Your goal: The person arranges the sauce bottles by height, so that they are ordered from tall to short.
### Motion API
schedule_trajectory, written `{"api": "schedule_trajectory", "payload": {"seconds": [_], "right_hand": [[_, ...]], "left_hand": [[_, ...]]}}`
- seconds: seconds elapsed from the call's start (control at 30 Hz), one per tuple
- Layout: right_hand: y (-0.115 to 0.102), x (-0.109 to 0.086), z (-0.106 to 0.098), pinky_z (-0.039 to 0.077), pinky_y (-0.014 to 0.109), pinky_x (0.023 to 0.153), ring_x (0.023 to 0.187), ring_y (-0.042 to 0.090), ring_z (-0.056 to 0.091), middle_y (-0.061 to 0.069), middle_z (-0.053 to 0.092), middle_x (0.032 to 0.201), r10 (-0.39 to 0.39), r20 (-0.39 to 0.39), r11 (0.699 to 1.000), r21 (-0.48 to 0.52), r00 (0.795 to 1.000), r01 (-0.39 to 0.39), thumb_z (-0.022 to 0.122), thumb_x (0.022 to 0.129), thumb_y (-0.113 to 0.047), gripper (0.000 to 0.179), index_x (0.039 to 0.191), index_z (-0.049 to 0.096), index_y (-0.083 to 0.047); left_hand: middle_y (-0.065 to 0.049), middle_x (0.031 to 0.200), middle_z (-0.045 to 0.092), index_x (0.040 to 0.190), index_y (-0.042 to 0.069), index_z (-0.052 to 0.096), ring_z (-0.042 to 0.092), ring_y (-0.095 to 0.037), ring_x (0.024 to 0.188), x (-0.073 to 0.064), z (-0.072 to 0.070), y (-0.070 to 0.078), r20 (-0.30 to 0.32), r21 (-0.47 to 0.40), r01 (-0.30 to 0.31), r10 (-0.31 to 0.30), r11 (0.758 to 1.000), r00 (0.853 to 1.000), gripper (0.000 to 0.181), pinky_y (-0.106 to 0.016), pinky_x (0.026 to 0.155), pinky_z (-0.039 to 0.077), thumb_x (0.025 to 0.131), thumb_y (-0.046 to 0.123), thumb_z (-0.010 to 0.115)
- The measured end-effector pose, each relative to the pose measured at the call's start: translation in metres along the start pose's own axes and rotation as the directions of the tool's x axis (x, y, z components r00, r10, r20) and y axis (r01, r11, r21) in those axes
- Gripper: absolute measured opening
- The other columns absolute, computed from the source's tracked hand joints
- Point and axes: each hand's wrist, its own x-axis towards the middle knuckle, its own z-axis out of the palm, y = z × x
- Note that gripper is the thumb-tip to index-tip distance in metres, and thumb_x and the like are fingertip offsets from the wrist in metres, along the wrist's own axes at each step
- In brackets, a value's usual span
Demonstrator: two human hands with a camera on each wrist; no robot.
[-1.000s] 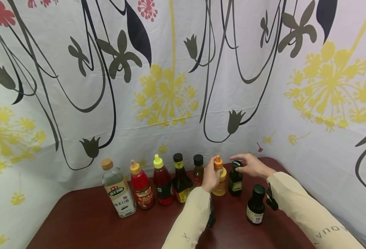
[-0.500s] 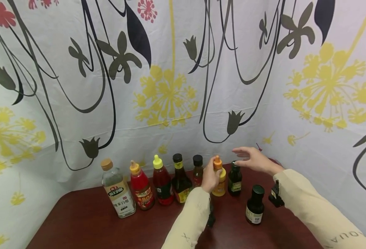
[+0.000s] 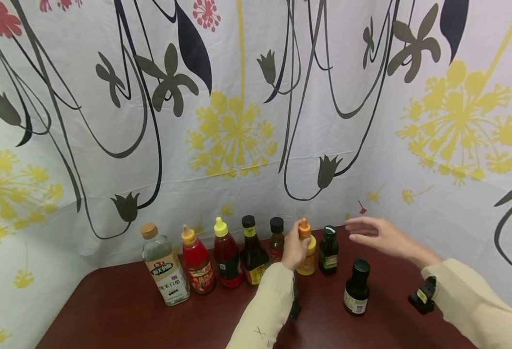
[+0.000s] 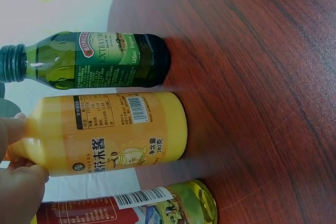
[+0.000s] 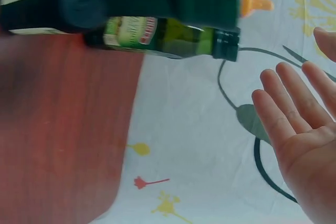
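My left hand (image 3: 295,246) pinches the neck of a yellow mustard squeeze bottle (image 4: 115,132) with an orange cap; the bottle stands upright in the row. Just right of it stands a small green olive oil bottle (image 3: 328,252), untouched. My right hand (image 3: 380,236) hovers to the right of the olive oil bottle, fingers extended and holding nothing; its palm and straight fingers show in the right wrist view. Nearer the front, a dark sauce bottle (image 3: 357,288) with a green cap stands alone, and it looms blurred at the top of the right wrist view.
Leftward along the row stand a small black-capped bottle (image 3: 277,240), a dark sauce bottle with yellow label (image 3: 254,254), two red sauce squeeze bottles (image 3: 200,266) and a clear white vinegar bottle (image 3: 167,269). The dark red table (image 3: 120,310) meets a patterned cloth (image 3: 238,194) behind.
My right hand has moved off the olive oil bottle's cap, up and then to the right. The left hand keeps its hold on the mustard bottle.
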Motion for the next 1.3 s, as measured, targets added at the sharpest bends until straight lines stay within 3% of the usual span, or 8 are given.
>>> {"api": "schedule_trajectory", "payload": {"seconds": [0.37, 0.6, 0.7, 0.87, 1.13, 1.3], "right_hand": [[0.029, -0.046, 0.018, 0.047, 0.025, 0.076, 0.101, 0.001, 0.052, 0.021, 0.051, 0.117, -0.008, 0.14, 0.992, 0.124, 0.99, -0.009, 0.051, 0.09, -0.01, 0.036, 0.122, 0.046, 0.005], [0.04, -0.057, 0.033, 0.046, 0.021, 0.077, 0.101, -0.003, 0.05, -0.008, 0.055, 0.113, -0.085, 0.076, 0.979, 0.192, 0.993, 0.069, 0.057, 0.085, -0.002, 0.036, 0.118, 0.048, 0.009], [0.042, -0.058, 0.039, 0.047, 0.021, 0.076, 0.099, -0.002, 0.052, -0.014, 0.057, 0.107, -0.081, 0.063, 0.972, 0.227, 0.995, 0.065, 0.059, 0.083, -0.001, 0.036, 0.115, 0.047, 0.013], [0.039, -0.059, 0.043, 0.047, 0.02, 0.074, 0.095, -0.003, 0.054, -0.008, 0.059, 0.102, -0.04, 0.007, 0.983, 0.178, 0.999, 0.038, 0.06, 0.083, -0.005, 0.034, 0.111, 0.05, 0.012], [0.032, -0.06, 0.043, 0.049, 0.022, 0.07, 0.092, -0.003, 0.055, 0.021, 0.057, 0.106, 0.08, -0.012, 0.988, 0.137, 0.997, -0.077, 0.063, 0.082, -0.014, 0.041, 0.114, 0.051, 0.009], [0.029, -0.059, 0.042, 0.05, 0.025, 0.069, 0.092, -0.001, 0.056, 0.025, 0.054, 0.11, 0.124, -0.037, 0.984, 0.132, 0.992, -0.118, 0.064, 0.082, -0.017, 0.048, 0.118, 0.048, 0.011]], "left_hand": [[-0.013, 0.114, 0.055, 0.127, 0.008, 0.043, 0.055, -0.025, 0.099, -0.002, -0.001, 0.0, 0.019, -0.017, 0.009, -0.008, 1.0, 1.0, 0.046, -0.037, 0.082, 0.045, 0.084, 0.001, 0.058], [-0.012, 0.115, 0.054, 0.128, 0.01, 0.042, 0.055, -0.025, 0.1, -0.001, 0.001, -0.003, 0.025, -0.029, 0.024, -0.023, 0.999, 0.999, 0.047, -0.038, 0.082, 0.045, 0.084, 0.001, 0.057], [-0.012, 0.115, 0.055, 0.128, 0.01, 0.042, 0.055, -0.025, 0.099, -0.002, 0.001, -0.003, 0.021, -0.027, 0.02, -0.02, 0.999, 1.0, 0.047, -0.038, 0.082, 0.045, 0.084, 0.0, 0.057], [-0.012, 0.114, 0.055, 0.126, 0.009, 0.043, 0.055, -0.025, 0.099, -0.002, 0.001, -0.001, 0.005, -0.023, 0.001, -0.001, 1.0, 1.0, 0.046, -0.037, 0.081, 0.046, 0.083, 0.0, 0.058], [-0.013, 0.115, 0.054, 0.127, 0.008, 0.043, 0.055, -0.025, 0.1, -0.002, -0.001, -0.001, 0.013, -0.028, -0.003, 0.003, 1.0, 1.0, 0.046, -0.037, 0.082, 0.045, 0.084, 0.0, 0.057], [-0.012, 0.114, 0.055, 0.127, 0.008, 0.043, 0.055, -0.025, 0.1, -0.001, 0.0, -0.002, 0.006, -0.015, -0.013, 0.013, 1.0, 1.0, 0.046, -0.037, 0.083, 0.045, 0.084, 0.0, 0.058]]}}
